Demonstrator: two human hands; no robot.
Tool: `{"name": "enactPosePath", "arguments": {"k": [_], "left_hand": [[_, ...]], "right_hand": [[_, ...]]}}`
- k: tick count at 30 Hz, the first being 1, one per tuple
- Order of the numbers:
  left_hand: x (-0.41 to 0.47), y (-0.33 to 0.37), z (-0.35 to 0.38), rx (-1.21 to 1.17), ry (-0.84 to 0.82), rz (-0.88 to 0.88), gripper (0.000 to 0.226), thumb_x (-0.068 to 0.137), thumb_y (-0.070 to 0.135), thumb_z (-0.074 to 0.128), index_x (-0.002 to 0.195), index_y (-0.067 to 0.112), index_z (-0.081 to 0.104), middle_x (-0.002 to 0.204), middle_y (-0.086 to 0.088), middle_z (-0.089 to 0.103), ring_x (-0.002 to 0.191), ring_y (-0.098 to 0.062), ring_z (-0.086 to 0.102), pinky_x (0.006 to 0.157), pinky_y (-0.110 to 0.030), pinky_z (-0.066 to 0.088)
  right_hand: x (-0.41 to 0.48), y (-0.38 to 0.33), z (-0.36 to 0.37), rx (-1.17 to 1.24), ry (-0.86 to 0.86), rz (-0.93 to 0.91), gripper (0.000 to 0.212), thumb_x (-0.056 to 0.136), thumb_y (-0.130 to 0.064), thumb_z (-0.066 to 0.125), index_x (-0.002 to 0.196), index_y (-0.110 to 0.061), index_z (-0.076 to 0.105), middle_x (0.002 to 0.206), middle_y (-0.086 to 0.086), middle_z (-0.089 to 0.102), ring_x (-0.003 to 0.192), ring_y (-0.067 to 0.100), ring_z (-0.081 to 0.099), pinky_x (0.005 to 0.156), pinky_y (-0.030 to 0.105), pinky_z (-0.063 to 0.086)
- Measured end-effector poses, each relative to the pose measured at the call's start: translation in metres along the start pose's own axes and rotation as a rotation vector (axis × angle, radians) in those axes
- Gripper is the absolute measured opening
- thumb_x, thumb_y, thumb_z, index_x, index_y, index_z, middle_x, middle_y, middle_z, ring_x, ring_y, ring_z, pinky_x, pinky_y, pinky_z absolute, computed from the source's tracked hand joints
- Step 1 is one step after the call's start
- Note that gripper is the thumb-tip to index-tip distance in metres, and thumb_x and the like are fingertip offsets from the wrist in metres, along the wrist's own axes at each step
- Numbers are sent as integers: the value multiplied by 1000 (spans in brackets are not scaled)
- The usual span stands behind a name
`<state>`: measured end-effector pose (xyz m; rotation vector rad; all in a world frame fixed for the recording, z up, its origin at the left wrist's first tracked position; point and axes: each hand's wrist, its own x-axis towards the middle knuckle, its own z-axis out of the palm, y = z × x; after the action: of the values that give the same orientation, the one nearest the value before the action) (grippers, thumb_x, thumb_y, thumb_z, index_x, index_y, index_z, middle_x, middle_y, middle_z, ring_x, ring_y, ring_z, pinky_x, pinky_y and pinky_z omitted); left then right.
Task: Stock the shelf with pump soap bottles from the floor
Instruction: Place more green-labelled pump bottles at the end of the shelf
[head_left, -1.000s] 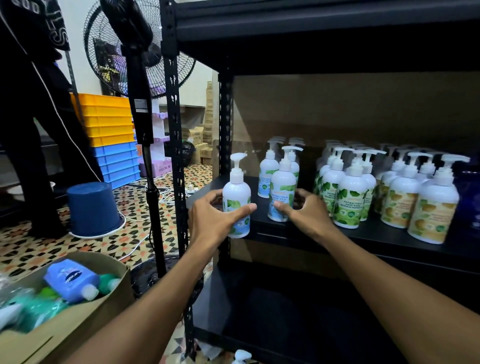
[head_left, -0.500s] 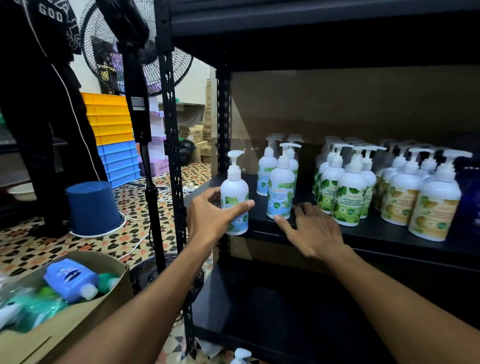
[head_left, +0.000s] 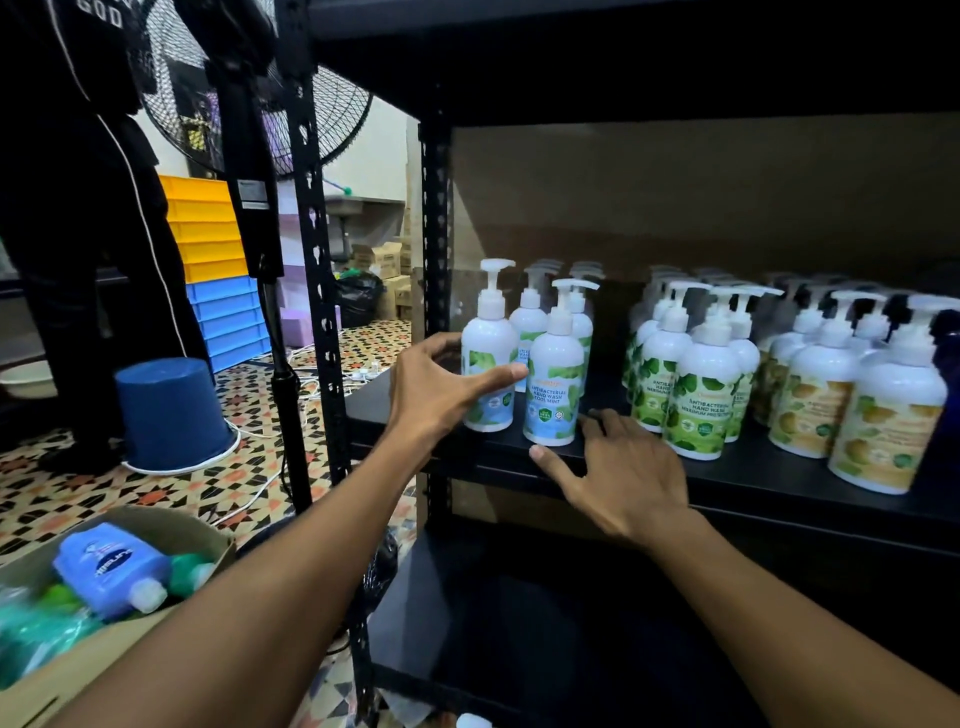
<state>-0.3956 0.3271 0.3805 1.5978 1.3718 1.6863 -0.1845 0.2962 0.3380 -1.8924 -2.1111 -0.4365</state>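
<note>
A white pump soap bottle (head_left: 489, 358) with a blue-green label stands at the left front of the black shelf (head_left: 779, 478). My left hand (head_left: 441, 395) curls around it, thumb across the label. Just right of it stands a second cool-mint bottle (head_left: 555, 387). My right hand (head_left: 623, 473) lies flat and empty on the shelf's front edge, right of that bottle. More mint bottles stand behind. Rows of green-leaf bottles (head_left: 701, 400) and yellow-label bottles (head_left: 883, 421) fill the shelf to the right.
A cardboard box (head_left: 156, 613) at lower left holds a blue refill pouch (head_left: 109, 569) and green packs. A black fan stand (head_left: 280, 364), an upturned blue bucket (head_left: 171, 415) and a person in black (head_left: 78, 208) stand left of the shelf post (head_left: 322, 312). Cables cross the tiled floor.
My right hand has let go of the second mint bottle and dropped flat onto the shelf edge. My left hand has slid its bottle to the right, close beside that one.
</note>
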Motion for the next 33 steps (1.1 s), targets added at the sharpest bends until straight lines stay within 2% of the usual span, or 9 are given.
{"name": "enactPosePath", "arguments": {"k": [8, 13, 17, 19, 21, 23, 26, 29, 33], "left_hand": [[8, -10, 9, -14, -46, -13, 81, 45, 60, 94, 112, 18, 77, 104, 7, 79, 93, -4, 75, 86, -29, 63], [9, -21, 11, -42, -71, -15, 94, 38, 70, 91, 115, 19, 76, 106, 6, 80, 95, -5, 76, 88, -31, 64], [10, -30, 9, -34, -130, -10, 96, 41, 71, 92, 121, 20, 73, 111, 7, 79, 100, -4, 75, 90, -29, 63], [8, -30, 4, -26, -176, -2, 98, 41, 69, 95, 123, 21, 71, 109, 10, 78, 96, 4, 73, 84, -19, 60], [7, -29, -2, -3, -222, 15, 88, 45, 57, 98, 121, 23, 69, 103, 16, 74, 87, 15, 69, 73, -7, 54], [9, -30, -6, 12, -265, -1, 78, 50, 49, 98, 118, 26, 66, 100, 13, 72, 87, 8, 71, 72, -11, 57], [14, -35, -7, 43, -295, -21, 94, 40, 64, 98, 120, 24, 69, 103, 1, 77, 97, -16, 75, 84, -31, 64], [15, -35, -7, 31, -295, -26, 91, 37, 64, 98, 115, 27, 68, 105, 3, 78, 98, -12, 75, 84, -27, 63], [14, -35, -8, -4, -311, -51, 76, 53, 42, 98, 118, 25, 64, 108, 2, 77, 98, -10, 75, 84, -27, 62]], "right_hand": [[-1, -4, -3, -30, -11, 11, 100, 88, -86, 9, 151, -17, 43, 151, 2, 49, 139, 20, 45, 106, 36, 41], [-4, -5, -8, -54, -24, 16, 100, 88, -85, 9, 156, -16, 36, 160, 2, 40, 146, 20, 39, 110, 36, 38], [-4, -6, -9, -58, -43, 16, 100, 88, -85, 9, 158, -17, 33, 162, 3, 37, 149, 19, 35, 114, 36, 35], [-5, -7, -9, -56, -44, 19, 101, 88, -86, 8, 158, -17, 33, 162, 3, 37, 149, 20, 36, 113, 36, 36], [-5, -6, -9, -56, -42, 23, 102, 87, -86, 8, 158, -17, 33, 162, 3, 38, 148, 20, 37, 112, 36, 37], [-4, -7, -8, -59, -39, 26, 103, 87, -87, 7, 157, -18, 35, 161, 2, 39, 147, 20, 39, 110, 36, 39], [-5, -7, -7, -59, -38, 31, 104, 86, -88, 6, 157, -18, 35, 161, 2, 40, 146, 20, 40, 109, 37, 41], [-5, -7, -6, -63, -18, 34, 105, 85, -88, 5, 156, -18, 36, 159, 3, 42, 144, 22, 43, 108, 37, 42], [-4, -6, -3, -60, -26, 31, 104, 85, -88, 6, 155, -18, 37, 158, 3, 44, 141, 23, 46, 105, 37, 44]]}}
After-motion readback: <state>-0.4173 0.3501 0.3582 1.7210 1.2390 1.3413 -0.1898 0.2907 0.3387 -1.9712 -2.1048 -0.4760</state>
